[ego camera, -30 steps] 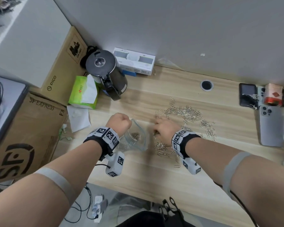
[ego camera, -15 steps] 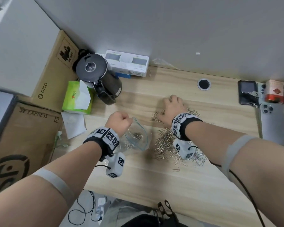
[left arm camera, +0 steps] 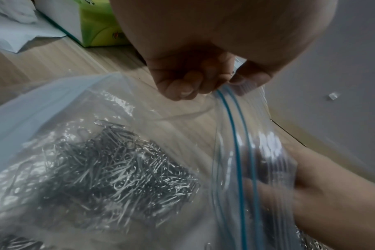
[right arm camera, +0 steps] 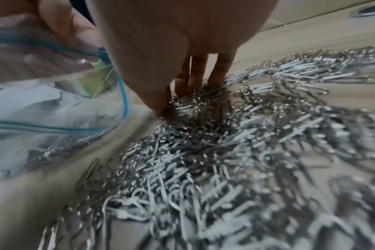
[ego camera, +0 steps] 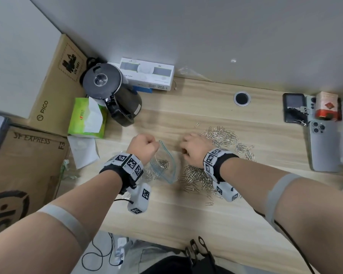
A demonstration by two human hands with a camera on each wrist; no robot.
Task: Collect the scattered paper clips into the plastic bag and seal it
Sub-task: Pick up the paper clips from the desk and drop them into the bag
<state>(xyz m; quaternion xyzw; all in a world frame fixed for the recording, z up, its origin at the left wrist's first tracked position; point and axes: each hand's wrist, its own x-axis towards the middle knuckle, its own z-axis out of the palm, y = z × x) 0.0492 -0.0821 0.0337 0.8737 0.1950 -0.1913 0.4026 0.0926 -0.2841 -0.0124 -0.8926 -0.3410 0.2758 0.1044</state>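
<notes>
My left hand point(ego camera: 142, 145) pinches the clear plastic bag point(ego camera: 162, 165) open; my right hand point(ego camera: 193, 150) grips shiny paper clips point(right arm camera: 203, 101).

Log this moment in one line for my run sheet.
left hand: holds clear plastic bag open | right hand: gathering silver paper clips

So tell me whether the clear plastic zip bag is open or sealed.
Open. The left hand pinches the clear plastic zip bag by its blue zip strip, whose two sides stand apart; silver paper clips lie inside.
</notes>
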